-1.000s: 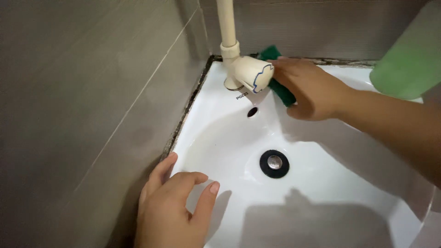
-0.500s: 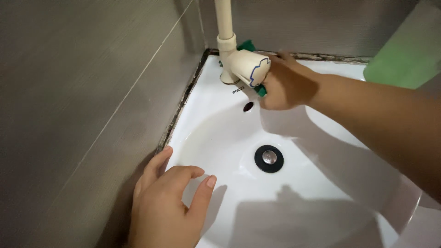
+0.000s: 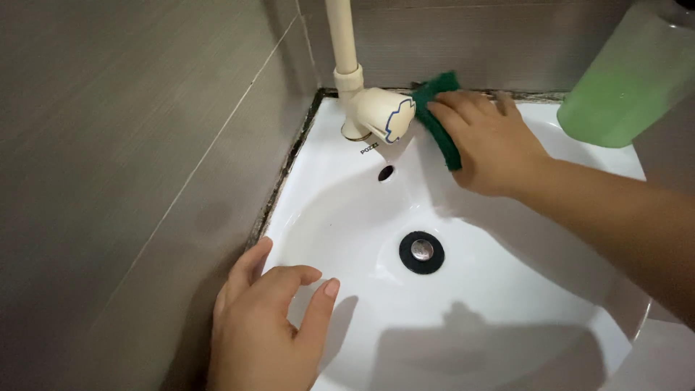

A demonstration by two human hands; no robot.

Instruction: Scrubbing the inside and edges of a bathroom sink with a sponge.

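Note:
My right hand (image 3: 492, 141) presses a dark green scouring pad (image 3: 436, 116) flat against the back ledge of a white ceramic sink (image 3: 507, 289), just right of the cream plastic tap (image 3: 373, 108). The pad's upper end pokes out past my fingertips toward the wall seam. My left hand (image 3: 268, 326) rests on the sink's front left rim with fingers spread and holds nothing.
A black-ringed drain (image 3: 421, 252) sits in the basin's middle, with an overflow hole (image 3: 386, 173) below the tap. A translucent green bottle (image 3: 626, 80) stands at the back right corner. Grey tiled walls (image 3: 130, 145) close in at left and behind, with a dark grimy seam (image 3: 289, 166).
My right hand slid the pad in behind the tap, then back out to the right along the ledge. The left hand stayed put.

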